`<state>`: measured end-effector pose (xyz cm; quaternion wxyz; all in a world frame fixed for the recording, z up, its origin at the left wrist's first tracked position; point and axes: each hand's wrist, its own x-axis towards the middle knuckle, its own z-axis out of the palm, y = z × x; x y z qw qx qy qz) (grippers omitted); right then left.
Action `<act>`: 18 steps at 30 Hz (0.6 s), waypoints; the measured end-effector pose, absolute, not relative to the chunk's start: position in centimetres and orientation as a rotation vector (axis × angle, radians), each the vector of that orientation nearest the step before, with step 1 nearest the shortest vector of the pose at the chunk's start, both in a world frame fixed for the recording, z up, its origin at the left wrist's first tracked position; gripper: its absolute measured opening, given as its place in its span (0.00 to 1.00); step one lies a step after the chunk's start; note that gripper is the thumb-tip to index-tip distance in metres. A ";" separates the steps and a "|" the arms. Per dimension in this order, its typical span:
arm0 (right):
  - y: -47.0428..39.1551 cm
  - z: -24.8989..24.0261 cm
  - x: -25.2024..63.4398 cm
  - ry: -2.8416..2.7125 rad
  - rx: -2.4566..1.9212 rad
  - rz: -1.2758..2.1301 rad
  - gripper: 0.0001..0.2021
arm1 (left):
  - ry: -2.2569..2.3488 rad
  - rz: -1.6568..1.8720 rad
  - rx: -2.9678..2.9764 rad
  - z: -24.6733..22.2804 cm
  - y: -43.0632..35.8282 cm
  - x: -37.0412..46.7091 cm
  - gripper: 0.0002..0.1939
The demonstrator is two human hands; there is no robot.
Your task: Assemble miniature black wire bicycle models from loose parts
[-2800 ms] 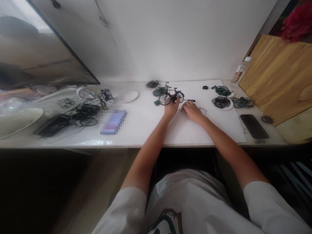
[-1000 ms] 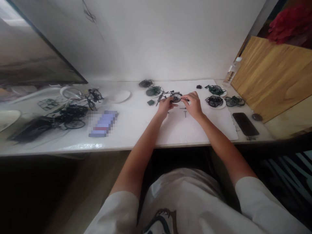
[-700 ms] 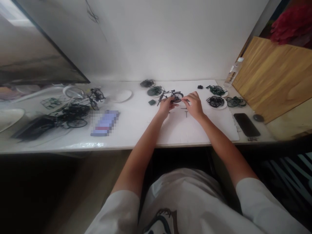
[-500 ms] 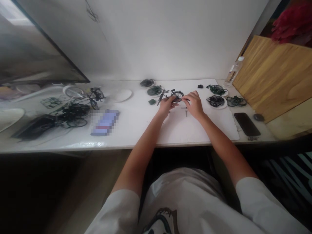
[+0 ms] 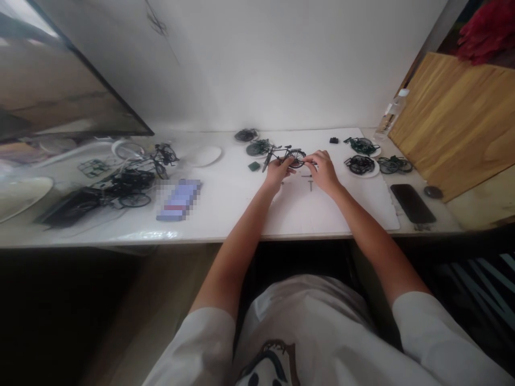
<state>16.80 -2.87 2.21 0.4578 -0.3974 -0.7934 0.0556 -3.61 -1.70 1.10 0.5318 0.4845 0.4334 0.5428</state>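
Observation:
A small black model bicycle (image 5: 296,156) is held above the white board by my left hand (image 5: 277,174), whose thumb and fingers close round its lower frame near the spoked wheel. On the right side of that wheel, my right hand (image 5: 324,170) has its fingertips pinched together. Whatever lies in that pinch is too small to make out. Below the right fingers, a small T-shaped tool (image 5: 310,185) rests on the board. A little dark green block (image 5: 254,166) sits left of the bicycle, and a small black part (image 5: 333,140) lies behind my right hand.
Round dishes of dark bicycle parts (image 5: 361,165) stand at right and behind the bicycle. To the left are a blurred phone (image 5: 178,199), more model bicycles (image 5: 129,185) and a white plate (image 5: 205,155). A black phone (image 5: 413,203) and a bottle (image 5: 392,115) sit far right.
The whole view has shifted slightly. Both hands keep their places at the bicycle, with the right fingertips still by the spoked wheel.

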 end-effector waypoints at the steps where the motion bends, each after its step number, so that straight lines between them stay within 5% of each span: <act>1: -2.8 2.1 16.8 -1.956 -0.978 0.141 0.08 | 1.038 1.295 1.164 1.1 -1.7 -3.6 0.18; 18: -2.2 1.4 16.3 -1.843 -0.977 0.271 0.05 | 1.045 1.317 1.226 1.3 -1.8 -3.3 0.15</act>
